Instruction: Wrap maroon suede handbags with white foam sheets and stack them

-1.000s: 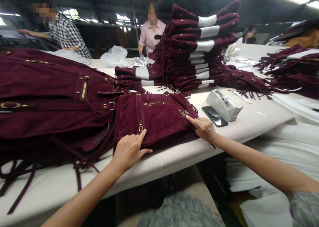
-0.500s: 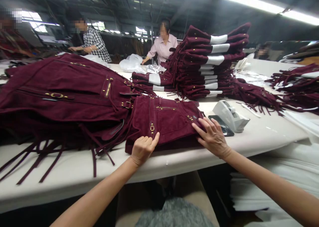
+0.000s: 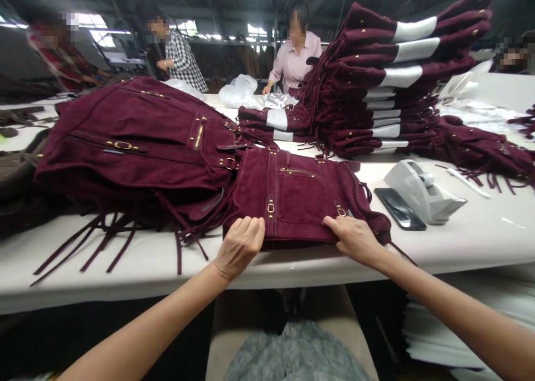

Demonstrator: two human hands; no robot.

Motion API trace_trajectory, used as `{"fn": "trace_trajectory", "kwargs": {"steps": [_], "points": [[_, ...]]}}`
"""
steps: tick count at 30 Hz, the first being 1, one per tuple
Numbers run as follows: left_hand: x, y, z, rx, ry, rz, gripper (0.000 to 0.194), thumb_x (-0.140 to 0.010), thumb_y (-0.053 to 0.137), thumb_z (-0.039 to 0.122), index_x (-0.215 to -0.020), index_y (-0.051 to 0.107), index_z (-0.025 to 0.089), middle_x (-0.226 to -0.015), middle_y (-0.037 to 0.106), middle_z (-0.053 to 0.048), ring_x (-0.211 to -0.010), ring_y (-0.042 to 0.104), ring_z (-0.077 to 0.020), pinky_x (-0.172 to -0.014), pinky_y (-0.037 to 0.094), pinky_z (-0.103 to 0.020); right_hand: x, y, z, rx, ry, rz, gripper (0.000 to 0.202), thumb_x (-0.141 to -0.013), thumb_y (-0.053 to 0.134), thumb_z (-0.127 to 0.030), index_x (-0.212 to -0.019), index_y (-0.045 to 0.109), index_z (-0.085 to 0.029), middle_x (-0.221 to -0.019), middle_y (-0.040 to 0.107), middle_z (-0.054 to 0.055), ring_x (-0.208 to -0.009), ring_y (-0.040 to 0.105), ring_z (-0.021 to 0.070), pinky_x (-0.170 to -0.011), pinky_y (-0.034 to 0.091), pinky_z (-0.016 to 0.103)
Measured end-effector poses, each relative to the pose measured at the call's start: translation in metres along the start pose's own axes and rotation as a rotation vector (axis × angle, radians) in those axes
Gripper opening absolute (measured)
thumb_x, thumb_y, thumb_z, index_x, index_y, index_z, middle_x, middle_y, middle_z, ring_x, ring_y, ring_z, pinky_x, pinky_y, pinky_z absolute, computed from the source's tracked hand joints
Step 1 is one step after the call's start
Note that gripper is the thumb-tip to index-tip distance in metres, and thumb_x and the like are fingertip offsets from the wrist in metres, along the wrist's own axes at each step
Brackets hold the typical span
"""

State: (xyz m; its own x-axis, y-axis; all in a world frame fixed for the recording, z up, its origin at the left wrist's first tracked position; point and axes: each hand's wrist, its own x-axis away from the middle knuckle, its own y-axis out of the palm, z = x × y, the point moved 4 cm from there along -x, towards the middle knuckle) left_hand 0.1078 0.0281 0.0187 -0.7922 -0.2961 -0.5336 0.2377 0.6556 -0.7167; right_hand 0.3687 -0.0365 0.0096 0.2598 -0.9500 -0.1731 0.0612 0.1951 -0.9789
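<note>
A maroon suede bag (image 3: 301, 194) with brass buckles and a short zip lies flat before me, along the table's near edge. Its near edge is gripped at the left by my left hand (image 3: 241, 243), whose fingers curl closed over the fabric. Further right, my right hand (image 3: 357, 239) is closed on the same edge, thumb on top, just below a buckle. The bag's right corner, with a dangling strap, sticks out beyond that hand. The fingertips under the bag are hidden.
More maroon bags (image 3: 137, 141) are heaped at left, their straps hanging forward. A tall stack of folded bags with white bands (image 3: 413, 74) rises behind. Right of my bag are a phone (image 3: 400, 208) and a grey tape dispenser (image 3: 422, 194). Several people stand across the table.
My right hand has gone from spread fingers on the bag's right corner to a closed grip on its near edge. My left index finger has curled in. The bag's right side lies further out.
</note>
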Motion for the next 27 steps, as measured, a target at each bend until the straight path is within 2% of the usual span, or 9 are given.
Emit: {"fn": "trace_trajectory", "kwargs": {"steps": [3, 5, 7, 9, 12, 16, 19, 22, 27], "points": [[0.000, -0.015, -0.022, 0.000, 0.060, -0.098, 0.017, -0.091, 0.045, 0.008, -0.098, 0.061, 0.012, -0.118, 0.057, -0.017, -0.118, 0.051, -0.0298, -0.096, 0.044, -0.045, 0.007, 0.007, 0.001, -0.021, -0.059, 0.123, 0.051, -0.067, 0.051, 0.000, -0.114, 0.062, -0.016, -0.089, 0.066, 0.006, -0.085, 0.059, 0.0217, -0.078, 0.041, 0.030], [0.003, -0.021, -0.032, -0.024, 0.144, -0.181, 0.015, -0.092, 0.046, 0.011, -0.095, 0.060, 0.013, -0.122, 0.056, -0.016, -0.128, 0.044, -0.0312, -0.107, 0.038, -0.049, 0.009, 0.011, 0.000, -0.020, -0.121, 0.185, 0.062, -0.071, 0.049, 0.001, -0.129, 0.057, -0.018, -0.090, 0.066, 0.004, -0.084, 0.057, 0.0205, -0.082, 0.041, 0.030], [0.009, -0.023, -0.037, -0.075, 0.211, -0.252, 0.017, -0.092, 0.044, 0.010, -0.100, 0.059, 0.014, -0.112, 0.060, -0.013, -0.119, 0.052, -0.0274, -0.099, 0.046, -0.042, 0.011, 0.013, 0.001, -0.002, -0.165, 0.202, 0.070, -0.075, 0.047, 0.002, -0.141, 0.048, -0.022, -0.084, 0.063, 0.002, -0.077, 0.055, 0.0193, -0.079, 0.042, 0.031], [0.019, -0.019, -0.036, -0.111, 0.245, -0.279, 0.021, -0.093, 0.043, 0.009, -0.105, 0.058, 0.016, -0.102, 0.062, -0.009, -0.100, 0.060, -0.0213, -0.076, 0.051, -0.031, 0.012, 0.015, 0.002, 0.009, -0.187, 0.206, 0.072, -0.079, 0.045, 0.002, -0.145, 0.044, -0.026, -0.078, 0.059, 0.001, -0.071, 0.052, 0.0187, -0.075, 0.042, 0.031], [0.037, -0.009, -0.025, -0.063, 0.236, -0.155, 0.020, -0.093, 0.046, 0.008, -0.102, 0.058, 0.021, -0.088, 0.063, -0.002, -0.087, 0.062, -0.0161, -0.061, 0.046, -0.023, 0.014, 0.019, 0.007, -0.061, -0.178, 0.244, 0.072, -0.078, 0.045, 0.002, -0.144, 0.047, -0.026, -0.075, 0.055, 0.001, -0.070, 0.052, 0.0184, -0.073, 0.043, 0.030], [0.054, 0.001, -0.017, 0.002, 0.115, 0.027, 0.017, -0.090, 0.051, 0.006, -0.097, 0.060, 0.018, -0.081, 0.064, -0.002, -0.087, 0.063, -0.0168, -0.072, 0.049, -0.025, 0.018, 0.026, 0.015, -0.283, -0.127, 0.285, 0.064, -0.077, 0.051, -0.004, -0.138, 0.052, -0.021, -0.082, 0.056, 0.003, -0.079, 0.055, 0.0193, -0.077, 0.046, 0.030], [0.063, 0.000, -0.015, 0.035, 0.026, 0.045, 0.021, -0.089, 0.048, 0.005, -0.101, 0.062, 0.016, -0.089, 0.066, -0.006, -0.091, 0.064, -0.0206, -0.081, 0.052, -0.032, 0.021, 0.023, 0.019, -0.470, -0.095, 0.260, 0.053, -0.084, 0.062, -0.021, -0.136, 0.053, -0.020, -0.087, 0.057, 0.004, -0.084, 0.056, 0.0198, -0.081, 0.047, 0.031], [0.081, -0.001, -0.003, 0.085, -0.083, 0.001, 0.042, -0.086, 0.049, 0.004, -0.127, 0.054, 0.013, -0.112, 0.066, -0.013, -0.112, 0.060, -0.0283, -0.098, 0.048, -0.042, 0.022, 0.017, 0.021, -0.661, -0.050, 0.230, 0.048, -0.089, 0.064, -0.039, -0.133, 0.056, -0.021, -0.082, 0.057, 0.002, -0.080, 0.056, 0.0180, -0.082, 0.048, 0.032], [0.112, 0.005, 0.017, 0.156, -0.165, -0.022, 0.068, -0.088, 0.046, 0.009, -0.151, 0.023, 0.008, -0.138, 0.054, -0.018, -0.139, 0.037, -0.0313, -0.117, 0.033, -0.045, 0.020, 0.018, 0.020, -0.804, 0.061, 0.438, 0.027, -0.099, 0.049, -0.033, -0.114, 0.067, -0.020, -0.089, 0.066, 0.005, -0.086, 0.060, 0.0174, -0.085, 0.048, 0.032]]}}
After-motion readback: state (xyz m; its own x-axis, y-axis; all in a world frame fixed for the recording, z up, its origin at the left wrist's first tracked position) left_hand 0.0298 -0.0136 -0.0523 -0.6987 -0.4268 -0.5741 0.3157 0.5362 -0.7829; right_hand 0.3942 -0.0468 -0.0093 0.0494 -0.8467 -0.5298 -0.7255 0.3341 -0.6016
